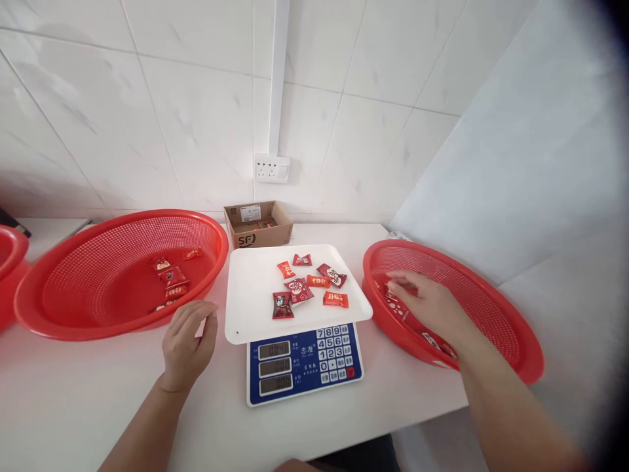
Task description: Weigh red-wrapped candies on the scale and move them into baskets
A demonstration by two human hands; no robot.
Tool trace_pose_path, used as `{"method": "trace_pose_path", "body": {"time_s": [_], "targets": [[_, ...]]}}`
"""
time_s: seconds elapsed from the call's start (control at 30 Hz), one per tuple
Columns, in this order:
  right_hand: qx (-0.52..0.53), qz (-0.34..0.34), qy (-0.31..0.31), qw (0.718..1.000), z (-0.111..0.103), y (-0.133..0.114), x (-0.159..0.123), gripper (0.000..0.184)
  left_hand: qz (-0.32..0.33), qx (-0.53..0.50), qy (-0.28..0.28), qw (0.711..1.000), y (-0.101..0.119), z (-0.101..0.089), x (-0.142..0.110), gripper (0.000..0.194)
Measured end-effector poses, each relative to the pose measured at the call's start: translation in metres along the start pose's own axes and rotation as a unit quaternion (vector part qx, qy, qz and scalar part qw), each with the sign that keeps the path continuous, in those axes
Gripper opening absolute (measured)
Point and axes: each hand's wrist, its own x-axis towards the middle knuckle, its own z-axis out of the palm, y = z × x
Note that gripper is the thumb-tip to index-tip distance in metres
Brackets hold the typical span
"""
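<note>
Red baskets of plastic mesh stand on the worktop (88,413): the left basket (147,214) at 9 o'clock from the scale (304,367), and the right basket (533,357) at 3 o'clock. On the blue scale sits a white tray (250,295), and it carries seven red packets (299,291). More packets (170,275) lie inside the left basket, and others (396,305) inside the right basket. At 12 o'clock stands a cardboard box (258,226), and a third basket (10,262) is cut by the picture edge, further out at 9 o'clock. The right hand (425,305) comes in from 4 o'clock across the basket rim, and its fingers (398,280) are close together down at the packets; I cannot tell if they clamp one. The left hand (189,341) is empty, with fingers half curled and a little apart, just beside the tray at 8 o'clock.
</note>
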Motion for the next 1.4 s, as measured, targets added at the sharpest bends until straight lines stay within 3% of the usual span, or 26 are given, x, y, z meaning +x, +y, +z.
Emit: {"method": "trace_pose_path", "body": {"time_s": [0.13,0.2,0.27,0.33,0.47,0.57,0.67,0.77,0.93,1.07,1.23,1.3,1.4], "targets": [[-0.103,0.08,-0.103,0.986,-0.009,0.06,-0.007,0.04,-0.009,-0.016,-0.005,1.0,0.004,-0.001,0.001,0.022],[-0.123,0.081,-0.142,0.979,-0.011,0.086,-0.008,0.041,-0.015,-0.02,-0.004,1.0,0.004,-0.002,0.0,0.023],[-0.12,0.069,-0.154,0.978,-0.014,0.093,-0.007,0.04,-0.019,-0.02,-0.004,1.0,0.005,-0.001,0.0,0.023],[-0.099,0.049,-0.124,0.986,-0.019,0.077,-0.005,0.041,-0.018,-0.016,-0.008,1.0,0.004,0.0,0.0,0.023],[-0.024,-0.055,-0.053,0.997,-0.014,0.002,0.002,0.034,-0.003,-0.008,-0.006,1.0,0.003,0.002,0.001,0.023],[-0.02,-0.192,-0.098,0.976,0.013,-0.048,0.013,0.027,0.008,-0.002,0.001,1.0,0.0,0.001,0.0,0.022],[-0.105,-0.316,-0.139,0.933,0.048,-0.072,0.024,0.024,0.009,0.011,0.006,1.0,-0.004,0.001,-0.002,0.021],[-0.152,-0.345,-0.152,0.913,0.074,-0.079,0.033,0.018,0.008,0.02,0.009,1.0,-0.007,0.002,-0.003,0.019],[-0.141,-0.33,-0.133,0.924,0.087,-0.079,0.039,0.017,0.017,0.034,0.012,0.999,-0.008,0.005,-0.003,0.015],[-0.097,-0.306,-0.101,0.942,0.073,-0.073,0.04,0.021,0.016,0.028,0.003,0.999,-0.006,0.004,-0.003,0.016],[0.068,-0.209,-0.042,0.975,0.033,-0.06,0.041,0.015,0.003,0.036,-0.017,0.999,-0.002,0.002,-0.001,0.02],[0.072,-0.203,-0.054,0.975,0.023,-0.058,0.039,0.014,0.008,0.031,-0.008,0.999,-0.002,0.002,0.0,0.02],[-0.004,-0.265,-0.119,0.957,0.027,-0.061,0.032,0.017,0.025,0.011,0.012,1.0,-0.002,0.003,0.0,0.018]]}}
